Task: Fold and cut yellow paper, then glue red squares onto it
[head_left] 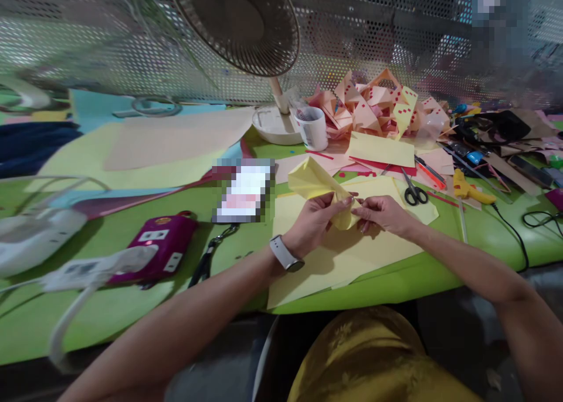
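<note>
Pinching the paper (308, 178) in the head view, the left hand (314, 220) is keeping its fingers narrow around the lower part, and the right hand (380, 213) is closing thumb and fingertips on the same part from the other side. The paper, yellow and folded, is spreading wide at its upper left and is being held over the sheets (316, 279). Left of the sheets, the phone (246, 191) is lying nearby and the purple power block (160, 243) is sitting farther off. The scissors (416, 195) are resting at the sheets' upper right, the glue gun (472, 189) is lying farther right, and beyond the sheets the cup (313, 129) is standing beside a paper heap (369, 105).
</note>
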`<state>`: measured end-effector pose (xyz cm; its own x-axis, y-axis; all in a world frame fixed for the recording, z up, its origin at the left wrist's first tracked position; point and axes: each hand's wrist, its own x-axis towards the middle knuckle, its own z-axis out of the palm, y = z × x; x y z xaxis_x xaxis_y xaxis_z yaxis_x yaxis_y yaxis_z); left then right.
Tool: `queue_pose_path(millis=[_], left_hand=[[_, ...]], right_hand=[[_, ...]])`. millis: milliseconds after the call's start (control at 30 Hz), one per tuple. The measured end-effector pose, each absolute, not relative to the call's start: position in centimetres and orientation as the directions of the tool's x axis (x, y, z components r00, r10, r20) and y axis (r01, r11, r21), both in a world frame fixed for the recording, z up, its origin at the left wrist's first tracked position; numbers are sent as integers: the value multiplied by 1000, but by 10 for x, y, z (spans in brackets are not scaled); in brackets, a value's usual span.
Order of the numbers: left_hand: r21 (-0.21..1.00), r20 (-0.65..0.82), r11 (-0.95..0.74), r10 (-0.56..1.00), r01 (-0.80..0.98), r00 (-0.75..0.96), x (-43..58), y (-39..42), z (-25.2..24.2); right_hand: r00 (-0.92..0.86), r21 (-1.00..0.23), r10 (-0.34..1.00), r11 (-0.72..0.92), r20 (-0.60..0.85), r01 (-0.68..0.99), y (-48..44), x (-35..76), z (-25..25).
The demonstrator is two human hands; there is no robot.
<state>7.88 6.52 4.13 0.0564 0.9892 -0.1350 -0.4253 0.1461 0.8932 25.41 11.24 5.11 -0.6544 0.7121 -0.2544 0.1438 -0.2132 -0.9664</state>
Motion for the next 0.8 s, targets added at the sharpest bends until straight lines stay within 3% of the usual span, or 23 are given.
queue_pose_path(millis=[467, 633, 800], left_hand=[[870, -133, 131, 991, -475, 29, 81, 64, 46], [851, -116, 113, 993, -513, 27, 80, 65, 46], [836, -143, 129, 990, -533, 15, 82, 65, 45]], right_hand=[[-652, -953, 710, -296, -265, 65, 110, 249, 47], [-685, -951, 664, -266, -299, 157, 108, 249, 48], [-690, -959, 671, -252, -272, 132, 107, 248, 46]])
